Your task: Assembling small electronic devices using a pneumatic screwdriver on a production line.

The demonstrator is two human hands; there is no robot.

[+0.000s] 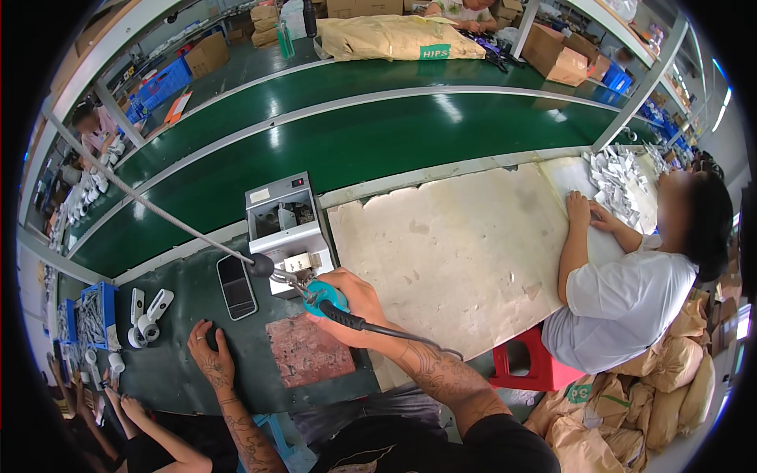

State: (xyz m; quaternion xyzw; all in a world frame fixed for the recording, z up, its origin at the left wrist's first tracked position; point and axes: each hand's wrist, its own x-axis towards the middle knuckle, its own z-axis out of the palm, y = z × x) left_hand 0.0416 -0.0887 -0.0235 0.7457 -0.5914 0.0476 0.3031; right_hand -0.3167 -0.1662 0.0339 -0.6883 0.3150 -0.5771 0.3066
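Observation:
My right hand [352, 306] is wrapped around a teal electric screwdriver [324, 297], its black cord running back along my forearm. The screwdriver hangs from a grey cable [169, 221] with a black ball on it. Its front end is at the near side of a grey metal screw feeder box [284, 213], with small screws or parts inside; the exact tip is hidden. My left hand [211, 356] lies on the dark green tabletop with fingers apart, holding nothing. Between my hands is a worn reddish mat [311, 352]. A phone [236, 286] lies beyond my left hand.
White plastic parts [148, 317] and blue bins of grey pieces [98, 311] stand at the left, near another person's arms. A co-worker [631, 292] at the right handles a pile of white parts [617, 183]. Beyond runs a green conveyor [378, 130]. A red stool [530, 363] stands right.

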